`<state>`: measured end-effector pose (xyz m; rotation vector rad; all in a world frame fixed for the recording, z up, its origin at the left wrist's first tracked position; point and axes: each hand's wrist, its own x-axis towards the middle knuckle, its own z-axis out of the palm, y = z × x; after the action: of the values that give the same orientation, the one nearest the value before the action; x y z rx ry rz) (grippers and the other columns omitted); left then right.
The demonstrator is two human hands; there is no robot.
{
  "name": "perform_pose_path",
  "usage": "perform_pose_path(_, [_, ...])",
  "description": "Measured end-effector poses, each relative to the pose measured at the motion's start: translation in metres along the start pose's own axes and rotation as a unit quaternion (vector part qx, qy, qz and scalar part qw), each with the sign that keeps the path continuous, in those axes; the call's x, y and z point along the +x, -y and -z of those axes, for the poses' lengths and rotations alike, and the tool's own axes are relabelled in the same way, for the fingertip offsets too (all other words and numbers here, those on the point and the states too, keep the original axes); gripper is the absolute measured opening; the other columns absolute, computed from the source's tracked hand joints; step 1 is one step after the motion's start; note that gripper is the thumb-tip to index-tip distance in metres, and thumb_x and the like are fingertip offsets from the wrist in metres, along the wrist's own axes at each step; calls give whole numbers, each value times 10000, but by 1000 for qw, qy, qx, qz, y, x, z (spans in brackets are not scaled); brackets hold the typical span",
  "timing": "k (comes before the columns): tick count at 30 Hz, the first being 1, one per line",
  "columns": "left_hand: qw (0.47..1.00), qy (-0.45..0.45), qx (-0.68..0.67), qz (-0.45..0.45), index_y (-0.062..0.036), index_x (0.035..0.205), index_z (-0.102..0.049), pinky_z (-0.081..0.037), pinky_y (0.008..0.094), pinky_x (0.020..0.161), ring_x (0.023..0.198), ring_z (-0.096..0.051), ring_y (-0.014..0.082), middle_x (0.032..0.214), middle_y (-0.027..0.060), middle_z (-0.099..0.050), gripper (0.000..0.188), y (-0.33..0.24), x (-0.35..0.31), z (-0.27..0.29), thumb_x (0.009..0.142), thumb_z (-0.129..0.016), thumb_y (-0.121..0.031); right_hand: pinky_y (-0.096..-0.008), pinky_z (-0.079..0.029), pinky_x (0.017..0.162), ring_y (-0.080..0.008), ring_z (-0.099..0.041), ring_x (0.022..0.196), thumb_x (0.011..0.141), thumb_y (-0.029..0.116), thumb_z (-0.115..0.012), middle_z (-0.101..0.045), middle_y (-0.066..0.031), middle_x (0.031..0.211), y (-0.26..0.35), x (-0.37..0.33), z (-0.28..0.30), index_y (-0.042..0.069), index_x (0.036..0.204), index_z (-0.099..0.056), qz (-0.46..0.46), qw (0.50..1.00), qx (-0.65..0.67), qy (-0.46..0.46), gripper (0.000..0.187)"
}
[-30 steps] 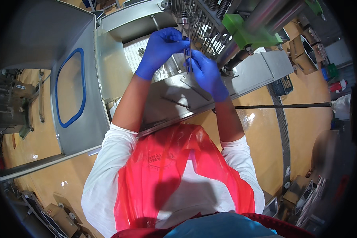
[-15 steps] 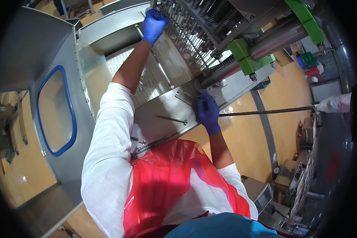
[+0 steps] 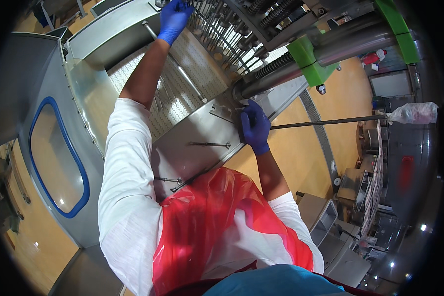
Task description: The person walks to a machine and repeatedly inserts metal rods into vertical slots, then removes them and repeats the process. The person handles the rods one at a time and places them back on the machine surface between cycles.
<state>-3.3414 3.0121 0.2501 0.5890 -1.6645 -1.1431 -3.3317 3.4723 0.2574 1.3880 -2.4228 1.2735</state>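
Note:
My left hand [image 3: 174,19], in a blue glove, reaches up to the rows of thin steel needles [image 3: 219,42] under the machine's head. Its fingers are curled together at the top edge of the view; what they pinch is hidden. My right hand [image 3: 255,127], also blue-gloved, is at the near edge of the steel ledge [image 3: 175,121], beside the foot of a thick steel column [image 3: 276,79]. Its fingers are bent inward, and their contents cannot be made out. On the ledge, left of this hand, lie a thin metal rod with a small head [image 3: 209,144] and another such rod [image 3: 167,179].
Behind the ledge is a perforated metal bed [image 3: 133,74] crossed by a steel bar [image 3: 182,76]. Green clamps [image 3: 308,59] grip the column. At left stands a steel panel with a blue-rimmed opening [image 3: 86,172]. A dark rod [image 3: 330,122] extends rightward.
The view has shifted, so the machine sits farther left in the picture. My left hand stays up by the needles, and my right hand stays at the ledge edge.

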Motion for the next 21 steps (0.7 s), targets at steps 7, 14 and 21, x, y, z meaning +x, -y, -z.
perform_pose_path(7, [994,-39,-97,-32,-55,927,-640,-445,288,649,720,-520,110,778,10,-605,107,-52,-17,-16,821,-653,-49,-309,-533,710,-178,-671,762,880,94,-699,-704,-66,904,1,0,2,40,1289,-605,3,1000,-4,-2,424])
perform_pose_path(14, [996,-14,-87,-19,-41,931,-634,-454,323,612,674,-530,132,730,20,-597,94,-31,-38,-28,873,-663,-109,-296,-530,699,-167,-659,735,874,103,-711,-702,-61,909,-5,-2,-1,47,1288,-606,19,1000,-7,-18,431])
perform_pose_path(21, [998,17,50,-35,-43,928,-623,-457,344,594,622,-519,158,688,88,-588,121,-40,-32,-15,879,-675,-140,-355,-555,748,-260,-705,815,857,176,-742,-727,-77,916,-1,-1,1,55,1307,-585,-23,1000,-3,4,492])
